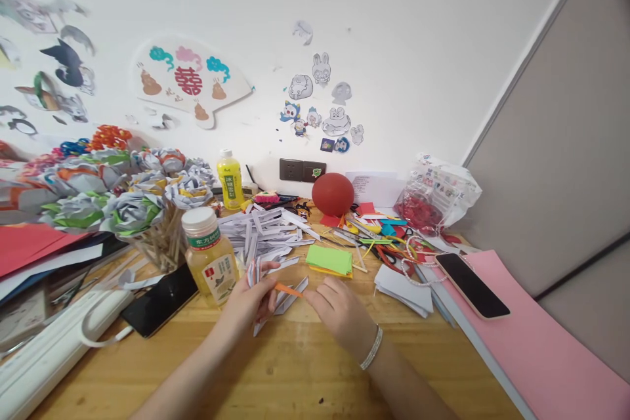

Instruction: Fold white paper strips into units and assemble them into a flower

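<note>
My left hand (249, 302) is closed on a bundle of folded white paper strips (275, 298) with an orange strip (288, 289) across it, low over the wooden table (295, 367). My right hand (339, 312), with a bracelet at the wrist, pinches the right end of the same bundle. A heap of similar folded white strips (263, 233) lies just behind my hands. Green and yellow paper squares (329, 259) sit to the right of the bundle.
A yellow drink bottle (209, 256) stands left of my hands, a black phone (160, 298) beside it. Paper flowers on sticks (123, 197) fill the left. Behind are a red ball (333, 193), a second bottle (230, 178), scissors and coloured scraps (388, 246). Right: white sheets (403, 289), a phone (471, 285) on pink paper.
</note>
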The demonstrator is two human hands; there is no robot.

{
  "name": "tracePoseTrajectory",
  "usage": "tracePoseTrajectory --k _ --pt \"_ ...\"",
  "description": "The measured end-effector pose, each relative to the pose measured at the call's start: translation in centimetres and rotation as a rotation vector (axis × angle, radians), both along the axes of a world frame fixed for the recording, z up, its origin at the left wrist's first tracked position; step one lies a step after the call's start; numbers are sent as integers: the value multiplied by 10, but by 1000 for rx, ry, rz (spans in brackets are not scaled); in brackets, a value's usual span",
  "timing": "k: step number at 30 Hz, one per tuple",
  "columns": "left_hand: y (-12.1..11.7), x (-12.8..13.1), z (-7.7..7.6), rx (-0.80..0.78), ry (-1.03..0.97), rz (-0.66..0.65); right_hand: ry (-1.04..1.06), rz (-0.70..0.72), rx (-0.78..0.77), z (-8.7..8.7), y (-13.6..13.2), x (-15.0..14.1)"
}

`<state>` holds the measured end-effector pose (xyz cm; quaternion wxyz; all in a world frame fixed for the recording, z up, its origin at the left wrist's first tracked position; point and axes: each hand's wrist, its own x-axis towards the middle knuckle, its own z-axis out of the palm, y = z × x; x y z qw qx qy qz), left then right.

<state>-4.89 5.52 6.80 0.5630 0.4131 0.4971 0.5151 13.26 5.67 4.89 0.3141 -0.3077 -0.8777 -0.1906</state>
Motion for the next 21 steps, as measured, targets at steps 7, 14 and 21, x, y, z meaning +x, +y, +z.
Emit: tracePoseTrajectory --k 7,14,21 --pt "3 6 -9 19 48 -96 -32 -54 9 -4 0 -9" --pt "14 -14 -8 194 781 3 118 -189 -55 -2 5 -2" --pt "12 -23 -23 149 1309 -177 398 -235 -209 0 8 5"
